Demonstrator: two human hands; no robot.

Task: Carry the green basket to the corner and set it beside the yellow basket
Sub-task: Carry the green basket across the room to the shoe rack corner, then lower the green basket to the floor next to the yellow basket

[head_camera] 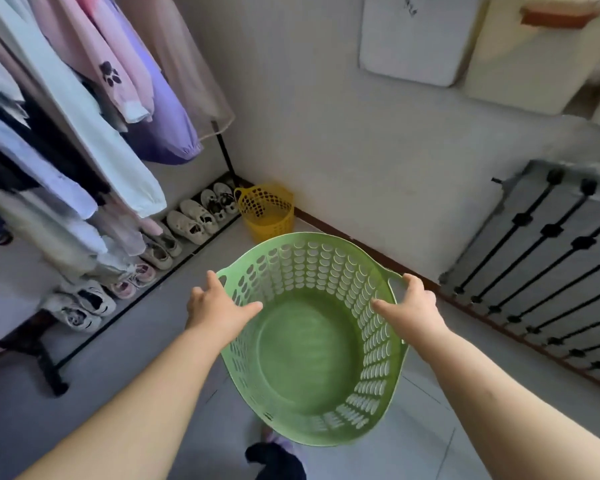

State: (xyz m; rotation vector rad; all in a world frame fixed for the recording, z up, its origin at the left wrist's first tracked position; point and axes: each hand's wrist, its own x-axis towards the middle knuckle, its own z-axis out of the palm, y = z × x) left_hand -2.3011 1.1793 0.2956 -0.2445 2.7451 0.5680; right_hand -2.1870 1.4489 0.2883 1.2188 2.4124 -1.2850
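I hold a round green basket (309,348) with a perforated wall up in front of me, its open top tilted toward me and nothing inside. My left hand (215,306) grips its left rim handle with the thumb inside the basket. My right hand (409,306) grips the right rim handle the same way. A smaller yellow perforated basket (265,211) stands on the floor in the corner of the room, beyond the green basket's far rim and apart from it.
A clothes rack (54,372) with hanging garments (84,116) fills the left side, and several pairs of shoes (187,223) line its base. A grey radiator (551,258) stands along the right wall. Grey tiled floor (174,306) lies between them. A dark cloth (274,462) lies at my feet.
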